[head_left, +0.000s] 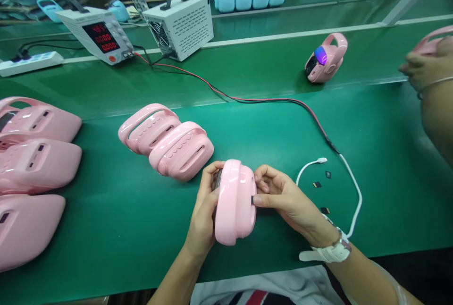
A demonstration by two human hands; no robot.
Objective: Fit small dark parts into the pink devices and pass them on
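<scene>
A pink speaker-like device with a carry handle (231, 201) is in my left hand (205, 215), whose fingers wrap its left side just above the table. At its right side, my right hand (279, 196) has thumb and forefinger together around a small black memory card (252, 200), which touches the device's edge; how deep it sits cannot be seen. Loose memory cards lie right of my right hand: one (328, 174), another (316, 184) and a third (324, 210) by my wrist. A white cable (356, 201) curls around them, its plug (321, 160) lying free.
Two pink devices (182, 151) lie beyond my left hand; several more (38, 165) line the left edge. A lit pink device (325, 59) stands on the back ledge, near a co-worker's hand (430, 64). A power supply (95, 36) and a vented box (180, 26) stand behind.
</scene>
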